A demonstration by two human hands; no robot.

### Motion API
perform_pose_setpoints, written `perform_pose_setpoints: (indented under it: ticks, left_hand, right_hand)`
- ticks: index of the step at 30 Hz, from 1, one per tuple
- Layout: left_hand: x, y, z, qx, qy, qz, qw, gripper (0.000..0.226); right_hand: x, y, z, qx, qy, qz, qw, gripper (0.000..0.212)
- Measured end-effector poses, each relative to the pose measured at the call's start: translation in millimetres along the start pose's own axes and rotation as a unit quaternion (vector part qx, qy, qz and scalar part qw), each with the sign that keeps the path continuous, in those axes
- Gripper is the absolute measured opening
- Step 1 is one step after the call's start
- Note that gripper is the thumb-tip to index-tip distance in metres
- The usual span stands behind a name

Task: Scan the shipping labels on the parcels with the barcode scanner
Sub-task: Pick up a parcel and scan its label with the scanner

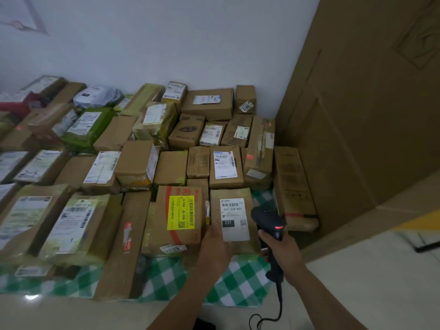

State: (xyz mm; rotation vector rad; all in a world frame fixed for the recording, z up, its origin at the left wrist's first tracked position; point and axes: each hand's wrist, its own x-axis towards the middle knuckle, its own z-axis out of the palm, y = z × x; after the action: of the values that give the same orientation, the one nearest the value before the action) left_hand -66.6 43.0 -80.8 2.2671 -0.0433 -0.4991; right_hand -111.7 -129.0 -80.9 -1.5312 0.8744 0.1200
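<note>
Below the head camera, dozens of cardboard parcels lie packed together on a green-and-white checked cloth against a white wall. The right hand is clenched round the handle of a black barcode scanner. A small red light glows on the scanner, whose head sits just right of a white shipping label reading "231". That label lies face up on a brown parcel at the near right of the pile. The left hand touches this parcel's near left corner; whether its fingers grasp the edge cannot be told. A box with a yellow label lies just beside it on the left. The scanner's cable curls down toward the floor.
</note>
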Motion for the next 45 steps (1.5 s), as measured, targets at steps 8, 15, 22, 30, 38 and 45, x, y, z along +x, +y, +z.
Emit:
perform_pose_setpoints:
  ticks: [8, 15, 22, 30, 38, 45]
  left_hand:
    - [8, 3, 3, -0.077, 0.037, -0.079, 0.993, 0.052]
    - [5, -4, 8, -0.165, 0.05, -0.111, 0.979, 0.042]
    - [-11, -16, 15, -0.247, 0.064, -0.079, 0.964, 0.065]
    - [-9, 0, -3, -0.343, -0.022, -0.019, 0.939, 0.071]
    - [-4, 24, -52, -0.317, 0.015, -0.01, 0.948, 0.121]
    - [-6, 29, -102, -0.237, 0.107, -0.007, 0.966, 0.121]
  right_hand:
    - [4, 15, 2, 0.09, -0.058, 0.056, 0.993, 0.027]
    - [-2, 19, -14, 0.141, -0.051, 0.051, 0.987, 0.03]
    - [-10, 31, -20, 0.181, -0.05, 0.051, 0.981, 0.044]
    - [-25, 28, -25, 0.297, -0.066, 0.061, 0.951, 0.068]
    - [-34, -32, -28, 0.201, -0.058, -0.043, 0.977, 0.029]
    - [-53, -78, -45, -0.036, -0.125, -0.172, 0.976, 0.033]
